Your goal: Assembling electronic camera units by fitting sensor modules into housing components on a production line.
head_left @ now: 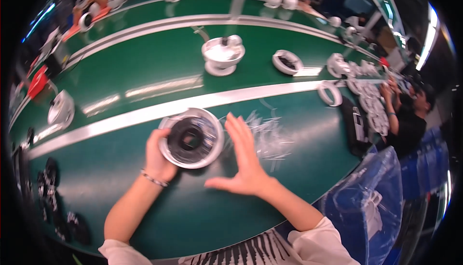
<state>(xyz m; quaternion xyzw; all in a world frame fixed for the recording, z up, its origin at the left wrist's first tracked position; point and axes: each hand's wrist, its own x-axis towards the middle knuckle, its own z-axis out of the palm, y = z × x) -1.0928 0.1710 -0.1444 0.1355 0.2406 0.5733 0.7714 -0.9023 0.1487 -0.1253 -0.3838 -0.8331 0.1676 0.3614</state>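
Note:
My left hand (160, 156) grips the left side of a round white camera housing (218, 144) above the near green bench. A black round part (179, 142) with a square opening sits inside its rim, and some electronics show at its right. The housing's open face is turned up toward me. My right hand (245, 161) stands just right of the housing, apart from it, thumb and fingers spread, with nothing in it. Beyond that hand, several thin clear strips (267, 137) lie loose on the bench.
On the green conveyor (159, 55) stand a white housing on a base (222, 55), a white ring-shaped housing (287, 62) and another unit (61, 110). A white ring (330, 93) and black case (354, 125) lie right. Black parts (50, 192) sit left; a plastic-lined bin (361, 212) stands right. Co-workers sit around.

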